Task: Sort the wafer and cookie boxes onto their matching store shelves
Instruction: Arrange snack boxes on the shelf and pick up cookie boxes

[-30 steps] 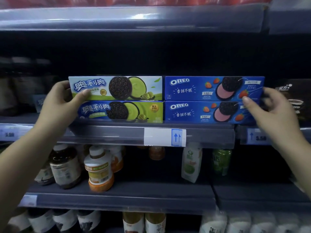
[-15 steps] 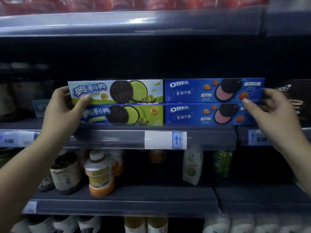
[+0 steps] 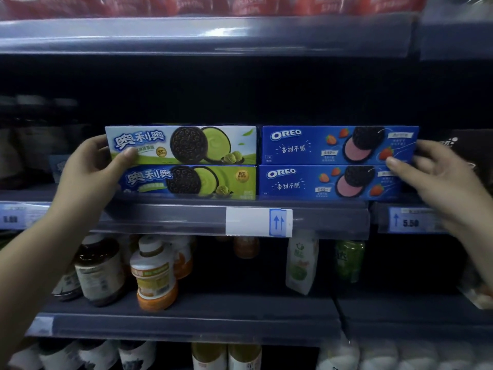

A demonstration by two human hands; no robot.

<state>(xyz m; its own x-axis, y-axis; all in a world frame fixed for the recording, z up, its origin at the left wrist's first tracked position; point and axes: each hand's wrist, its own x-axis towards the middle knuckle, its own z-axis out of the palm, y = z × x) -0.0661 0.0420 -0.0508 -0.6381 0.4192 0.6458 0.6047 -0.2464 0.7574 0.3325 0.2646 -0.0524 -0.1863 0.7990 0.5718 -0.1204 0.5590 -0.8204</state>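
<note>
Two stacks of cookie boxes stand side by side on the middle shelf (image 3: 186,217). On the left, a green matcha cookie box (image 3: 186,145) lies on a second green box (image 3: 192,182). On the right, a blue strawberry cookie box (image 3: 306,145) lies on another blue box (image 3: 301,182). My left hand (image 3: 90,172) clasps the left end of the green stack, thumb on the front of the top box. My right hand (image 3: 440,177) clasps the right end of the blue stack, thumb on the lower box's front.
A white price tag (image 3: 258,222) hangs on the shelf rail, another price tag (image 3: 410,221) at right. The lower shelf holds jars (image 3: 98,271), an orange-capped bottle (image 3: 154,276), a white pouch (image 3: 301,263) and a green bottle (image 3: 349,260). A dark box (image 3: 466,148) stands beside my right hand.
Both hands stay on the ends of the stacks; the whole scene sits slightly lower in view as the camera tilts up. The boxes have not visibly shifted on the shelf.
</note>
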